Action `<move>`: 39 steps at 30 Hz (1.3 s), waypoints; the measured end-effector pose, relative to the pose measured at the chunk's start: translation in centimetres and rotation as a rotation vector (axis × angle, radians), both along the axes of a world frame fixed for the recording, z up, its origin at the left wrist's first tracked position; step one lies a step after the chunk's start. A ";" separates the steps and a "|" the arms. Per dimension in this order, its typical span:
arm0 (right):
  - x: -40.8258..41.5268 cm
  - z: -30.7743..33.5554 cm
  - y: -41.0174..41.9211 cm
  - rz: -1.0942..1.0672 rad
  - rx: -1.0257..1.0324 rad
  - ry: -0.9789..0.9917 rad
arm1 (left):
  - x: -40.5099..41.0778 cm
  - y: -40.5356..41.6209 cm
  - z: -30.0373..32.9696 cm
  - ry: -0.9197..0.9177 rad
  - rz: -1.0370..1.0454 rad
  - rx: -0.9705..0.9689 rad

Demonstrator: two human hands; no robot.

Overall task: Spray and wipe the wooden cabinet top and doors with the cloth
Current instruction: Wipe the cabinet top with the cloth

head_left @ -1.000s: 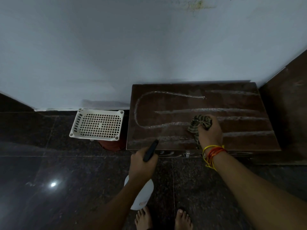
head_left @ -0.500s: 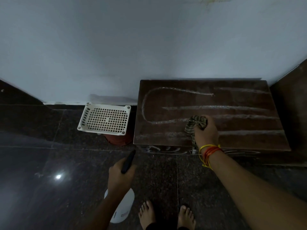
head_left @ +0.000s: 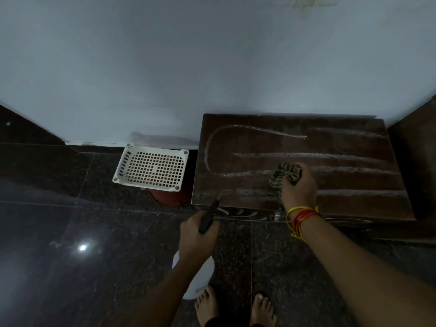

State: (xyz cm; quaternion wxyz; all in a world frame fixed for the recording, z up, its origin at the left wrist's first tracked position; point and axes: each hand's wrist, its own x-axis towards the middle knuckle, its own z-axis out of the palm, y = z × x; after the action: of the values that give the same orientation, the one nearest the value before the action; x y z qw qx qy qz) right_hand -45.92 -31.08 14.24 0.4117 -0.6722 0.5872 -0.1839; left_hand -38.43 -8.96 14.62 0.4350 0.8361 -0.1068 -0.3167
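Note:
The dark wooden cabinet top (head_left: 354, 142) stands against the wall, streaked with pale lines of dust or spray. My right hand (head_left: 298, 192) presses a bunched striped cloth (head_left: 284, 174) on the top near its front middle. My left hand (head_left: 198, 237) grips a white spray bottle (head_left: 197, 277) by its black trigger head, just in front of the cabinet's front left corner. The nozzle points up toward that front edge. The cabinet doors are almost hidden below the top edge.
A white perforated plastic basket (head_left: 151, 167) sits on a red-brown pot (head_left: 169, 197) left of the cabinet. Dark polished stone floor (head_left: 70, 232) spreads to the left. A dark wooden panel (head_left: 417, 149) borders the cabinet's right side. My bare feet are below.
My left hand with the bottle swung left away from the cabinet, then came back toward its front left corner. The right hand with the cloth stayed at about the same spot.

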 end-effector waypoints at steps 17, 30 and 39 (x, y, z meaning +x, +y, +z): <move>0.0 0.2 -2.4 0.020 0.014 -0.033 | 2.8 -5.8 1.8 -0.145 0.193 -0.084; 5.0 -7.6 6.2 0.627 -0.243 0.347 | 6.5 -0.6 -3.3 -0.101 0.153 -0.081; 9.2 -10.8 6.7 0.645 -0.350 0.440 | 10.3 -0.6 -6.2 -0.083 0.140 -0.103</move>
State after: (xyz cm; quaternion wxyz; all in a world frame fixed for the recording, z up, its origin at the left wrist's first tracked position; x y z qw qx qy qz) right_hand -36.75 -24.42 3.40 0.1929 -0.9043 0.3809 0.0052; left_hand -28.13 -9.51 8.38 0.4937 0.8305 -0.0820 -0.2446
